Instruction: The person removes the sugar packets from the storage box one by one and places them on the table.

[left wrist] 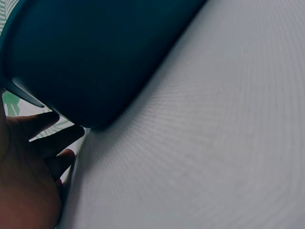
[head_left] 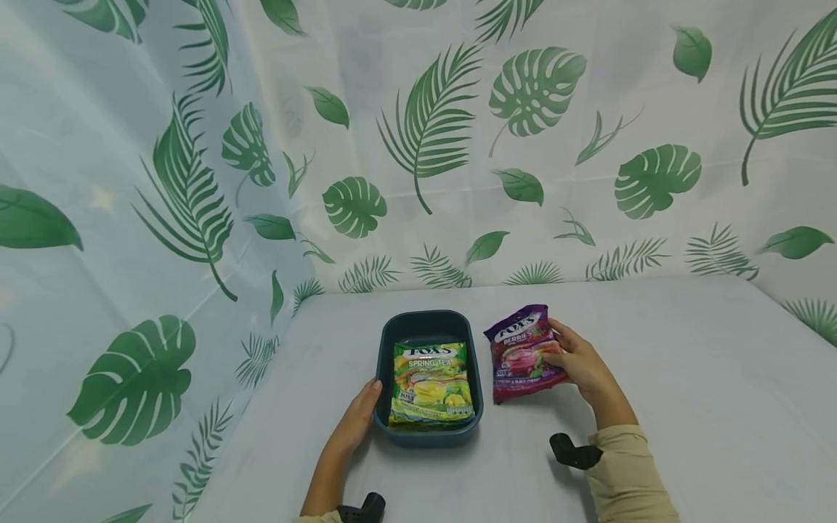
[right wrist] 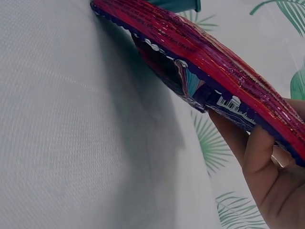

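A purple and red candy bag (head_left: 521, 354) marked Fox's Berries is pinched by my right hand (head_left: 582, 363) along its right side, just right of the bin. The right wrist view shows the fingers under the bag (right wrist: 209, 57), which is raised and tilted over the cloth. My left hand (head_left: 356, 418) rests against the left outer side of a dark teal bin (head_left: 428, 439). Its fingers (left wrist: 57, 140) look fairly straight beside the bin wall (left wrist: 90, 62) in the left wrist view. Inside the bin lies a green and yellow Fox's Spring Tea candy bag (head_left: 431, 385).
A white cloth-covered table (head_left: 693, 407) extends around the bin. Leaf-printed curtains (head_left: 451, 145) stand at the back and at the left. A black wrist device (head_left: 575, 454) sits at the right cuff, another (head_left: 366, 508) at the left.
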{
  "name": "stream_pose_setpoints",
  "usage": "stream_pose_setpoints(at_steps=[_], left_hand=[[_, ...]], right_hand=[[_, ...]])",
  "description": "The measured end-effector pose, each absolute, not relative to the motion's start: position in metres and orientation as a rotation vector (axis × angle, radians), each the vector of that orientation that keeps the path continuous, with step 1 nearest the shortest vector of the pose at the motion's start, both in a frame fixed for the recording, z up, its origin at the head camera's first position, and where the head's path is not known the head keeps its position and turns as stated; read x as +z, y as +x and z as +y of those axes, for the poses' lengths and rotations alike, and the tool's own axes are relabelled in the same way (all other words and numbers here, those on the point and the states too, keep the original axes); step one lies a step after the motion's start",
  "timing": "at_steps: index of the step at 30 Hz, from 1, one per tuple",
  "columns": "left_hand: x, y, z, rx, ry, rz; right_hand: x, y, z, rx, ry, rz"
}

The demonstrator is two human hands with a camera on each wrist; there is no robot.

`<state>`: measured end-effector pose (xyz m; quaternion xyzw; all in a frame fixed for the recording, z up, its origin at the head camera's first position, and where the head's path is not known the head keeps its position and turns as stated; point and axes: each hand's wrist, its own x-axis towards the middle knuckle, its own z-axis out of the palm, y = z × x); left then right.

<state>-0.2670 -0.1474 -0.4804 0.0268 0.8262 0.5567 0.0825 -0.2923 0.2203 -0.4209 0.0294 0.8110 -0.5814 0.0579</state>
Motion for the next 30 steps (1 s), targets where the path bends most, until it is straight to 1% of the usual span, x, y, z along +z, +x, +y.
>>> stream_pose_setpoints(at_steps=[24,30], left_hand=[[-0.478,-0.265,-0.146,1.648,0.043,2.484],[-0.480,-0.267,-0.146,1.653,0.048,2.479]], right_hand=[[-0.429,-0.293,0.228,-1.661,0.199,2.513],[-0.432,-0.294,0.231,-1.634,0.187,2.525]])
